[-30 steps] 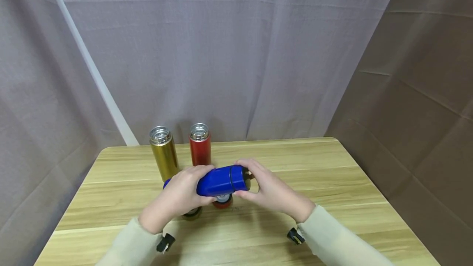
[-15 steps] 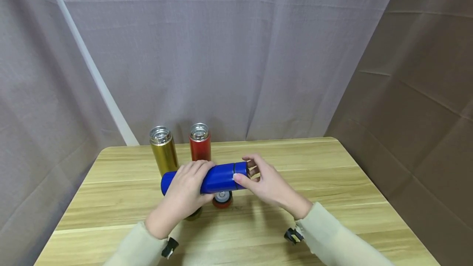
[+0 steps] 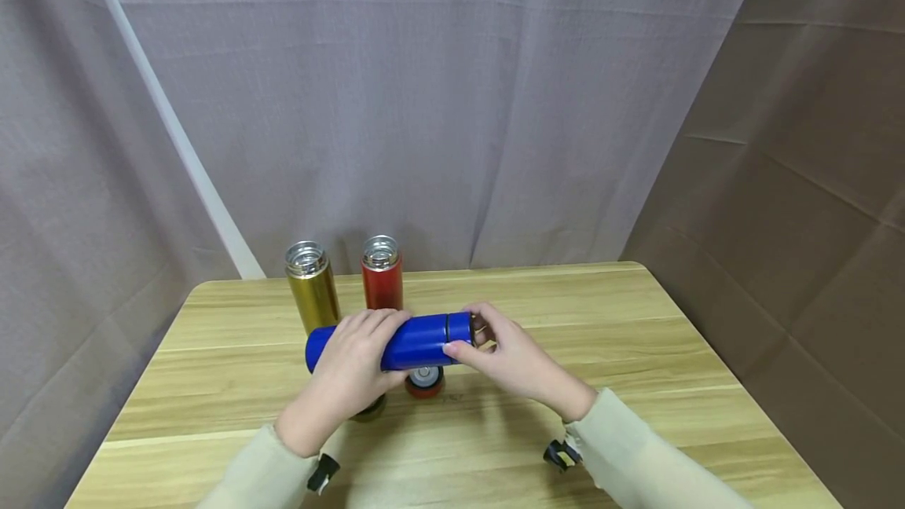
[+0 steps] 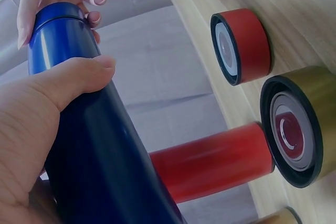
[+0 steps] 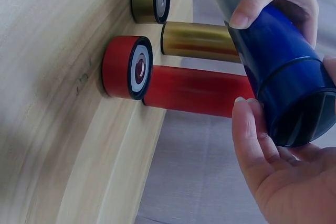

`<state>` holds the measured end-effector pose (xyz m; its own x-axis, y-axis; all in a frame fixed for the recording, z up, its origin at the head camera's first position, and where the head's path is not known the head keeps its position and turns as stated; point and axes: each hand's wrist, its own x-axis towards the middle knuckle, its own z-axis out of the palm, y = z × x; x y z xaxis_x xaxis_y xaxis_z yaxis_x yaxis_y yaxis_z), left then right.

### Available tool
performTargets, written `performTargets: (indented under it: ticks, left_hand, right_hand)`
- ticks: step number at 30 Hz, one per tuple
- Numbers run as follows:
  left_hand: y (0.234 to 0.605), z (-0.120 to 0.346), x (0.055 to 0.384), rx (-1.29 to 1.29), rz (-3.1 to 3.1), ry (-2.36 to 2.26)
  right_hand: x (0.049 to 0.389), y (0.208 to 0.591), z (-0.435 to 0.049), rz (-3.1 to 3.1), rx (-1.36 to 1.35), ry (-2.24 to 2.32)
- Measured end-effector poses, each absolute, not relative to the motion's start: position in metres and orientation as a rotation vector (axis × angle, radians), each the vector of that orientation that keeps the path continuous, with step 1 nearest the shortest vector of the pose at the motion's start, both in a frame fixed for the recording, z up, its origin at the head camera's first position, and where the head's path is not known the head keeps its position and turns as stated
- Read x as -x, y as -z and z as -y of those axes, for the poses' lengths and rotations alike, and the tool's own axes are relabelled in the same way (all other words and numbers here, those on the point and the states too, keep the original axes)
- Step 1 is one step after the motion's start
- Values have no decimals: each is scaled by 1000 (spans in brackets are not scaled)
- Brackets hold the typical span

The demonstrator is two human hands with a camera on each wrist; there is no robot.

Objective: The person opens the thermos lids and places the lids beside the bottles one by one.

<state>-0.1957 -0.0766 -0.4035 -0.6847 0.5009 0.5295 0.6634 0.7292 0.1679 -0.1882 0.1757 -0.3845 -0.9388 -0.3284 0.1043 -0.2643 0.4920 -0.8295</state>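
Note:
A blue vacuum flask (image 3: pixel 417 342) is held nearly level above the table, its lid (image 3: pixel 460 328) on its right end. My left hand (image 3: pixel 357 352) grips the flask's body from above, with the thumb along the near side, as the left wrist view shows. My right hand (image 3: pixel 519 360) holds the lid end, thumb in front near the dark seam and fingers at the far side. In the right wrist view the lid's dark end face (image 5: pixel 307 119) shows between thumb and fingers.
Behind stand a gold flask (image 3: pixel 315 301) and a red flask (image 3: pixel 383 287), both uncapped. A red lid (image 3: pixel 425 388) and a gold lid (image 4: pixel 321 114) lie underside up on the wooden table (image 3: pixel 601 320), below the blue flask. A grey curtain (image 3: pixel 452 100) hangs at the back.
The blue flask's right end has turned away from the head camera. My right hand has shifted its hold on the lid end, loosening and closing in again. My left hand keeps its grip.

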Motion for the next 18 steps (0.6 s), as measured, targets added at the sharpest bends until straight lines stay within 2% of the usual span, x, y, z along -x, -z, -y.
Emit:
performTargets:
  ticks: [10, 18]
  left_hand:
    - [402, 78, 196, 881, 2498, 501]
    - [403, 80, 196, 898, 2500, 554]
  right_hand:
    - [188, 386, -176, -2648, 641, 1467]
    - [187, 386, -177, -2796, 887, 1291]
